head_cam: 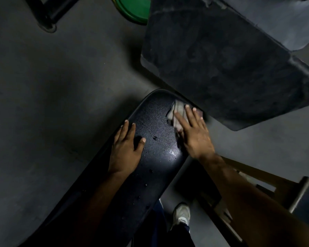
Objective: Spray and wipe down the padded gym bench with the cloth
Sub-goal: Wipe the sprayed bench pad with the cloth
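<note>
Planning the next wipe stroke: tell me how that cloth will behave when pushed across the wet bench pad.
The cloth looks crumpled, so probably floppy and apt to bunch under the right hand. Droplets on the bench pad suggest it will glide, then likely drag as it soaks.

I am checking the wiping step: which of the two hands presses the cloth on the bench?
The right hand: its flat fingers press the grey cloth near the bench end. The left hand lies bare on the pad.
</note>
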